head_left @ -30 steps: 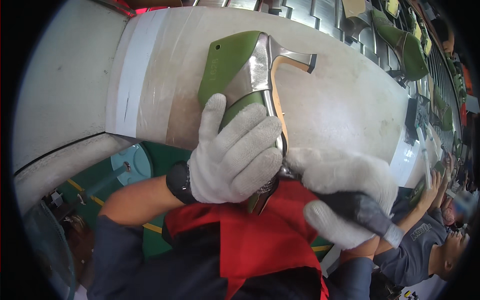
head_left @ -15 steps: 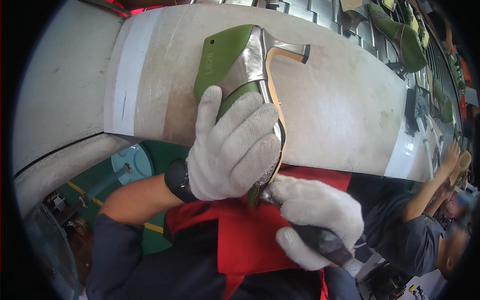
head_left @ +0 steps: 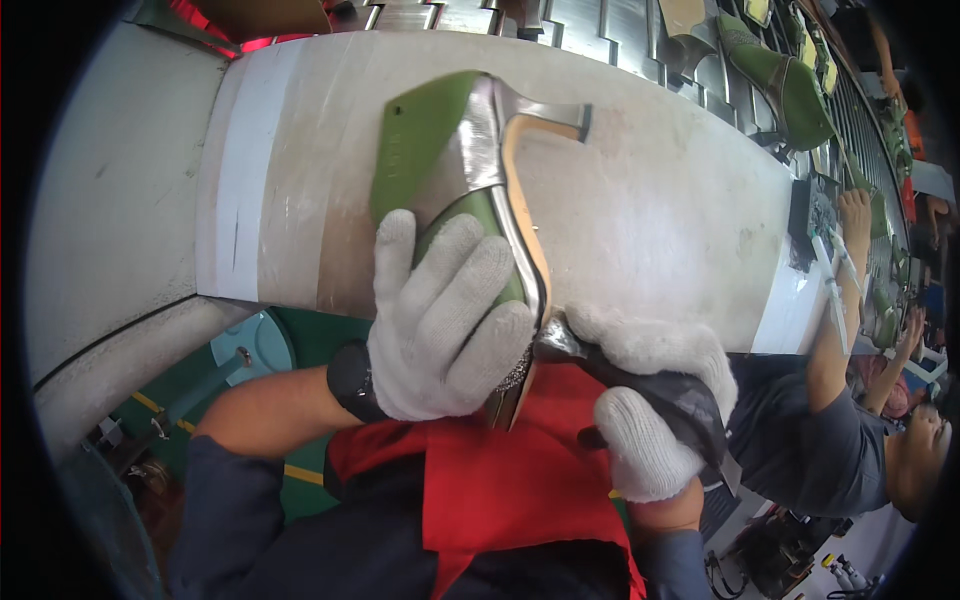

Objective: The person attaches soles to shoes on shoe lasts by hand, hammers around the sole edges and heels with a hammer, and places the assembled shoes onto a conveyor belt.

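My left hand [head_left: 445,325], in a white knit glove, is closed over a silver high-heeled shoe [head_left: 483,140] on a green last [head_left: 425,135]. The shoe lies on its side, with its heel pointing right and its toe toward me. My gloved right hand [head_left: 665,343] grips a dark-bodied tool [head_left: 675,395] with a rounded metal head. That head is at the edge of the sole [head_left: 527,225], near the forefoot; whether it touches is hard to tell. My left fingers hide part of the upper.
A pale worktop [head_left: 640,210] lies under the shoe. Beyond it runs a metal slat conveyor [head_left: 580,40] with other shoes on green lasts [head_left: 785,85]. At the right, another person's arm [head_left: 835,300] reaches up toward the bench end. A blue round stool [head_left: 270,345] stands at lower left.
The shoe has shifted slightly left and toward me. The tool's head has moved from beside the toe up along the sole edge. The other person's arm has reached up to the bench end.
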A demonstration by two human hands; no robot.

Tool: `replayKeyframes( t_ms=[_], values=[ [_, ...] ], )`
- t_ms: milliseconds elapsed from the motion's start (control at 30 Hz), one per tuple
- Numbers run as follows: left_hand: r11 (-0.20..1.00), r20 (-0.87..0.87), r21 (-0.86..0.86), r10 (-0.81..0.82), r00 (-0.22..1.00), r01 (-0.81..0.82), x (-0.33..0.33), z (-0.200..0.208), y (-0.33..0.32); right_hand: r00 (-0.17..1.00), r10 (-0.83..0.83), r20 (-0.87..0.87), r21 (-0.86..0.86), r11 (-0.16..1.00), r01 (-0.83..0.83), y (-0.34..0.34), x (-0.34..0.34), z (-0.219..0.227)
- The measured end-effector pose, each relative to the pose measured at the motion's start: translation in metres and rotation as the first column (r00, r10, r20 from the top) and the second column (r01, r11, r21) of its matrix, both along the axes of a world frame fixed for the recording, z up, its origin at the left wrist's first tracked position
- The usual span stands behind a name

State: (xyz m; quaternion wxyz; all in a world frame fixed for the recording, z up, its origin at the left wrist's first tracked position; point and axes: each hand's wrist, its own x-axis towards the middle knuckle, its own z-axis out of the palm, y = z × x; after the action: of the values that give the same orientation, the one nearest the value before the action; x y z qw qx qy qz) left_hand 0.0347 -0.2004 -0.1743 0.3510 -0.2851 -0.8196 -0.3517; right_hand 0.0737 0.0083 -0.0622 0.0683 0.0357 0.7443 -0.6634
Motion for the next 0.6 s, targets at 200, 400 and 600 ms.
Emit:
replayKeyframes(
  t_ms=[200,400,600],
  values=[
    [0.993,0.054,-0.112,-0.019,0.998,0.024,0.003,-0.004,-0.007,0.995,0.020,0.098,-0.147,0.989,-0.006,0.003,-0.030,0.005],
    [0.992,0.076,-0.122,-0.016,0.997,0.025,0.005,-0.005,-0.008,0.877,0.106,0.469,-0.125,0.991,-0.053,0.007,-0.085,0.029],
    [0.997,0.047,-0.079,0.002,0.999,0.002,0.003,-0.008,-0.004,0.907,0.251,0.338,-0.009,0.965,-0.263,-0.008,-0.134,0.028]
  ],
)
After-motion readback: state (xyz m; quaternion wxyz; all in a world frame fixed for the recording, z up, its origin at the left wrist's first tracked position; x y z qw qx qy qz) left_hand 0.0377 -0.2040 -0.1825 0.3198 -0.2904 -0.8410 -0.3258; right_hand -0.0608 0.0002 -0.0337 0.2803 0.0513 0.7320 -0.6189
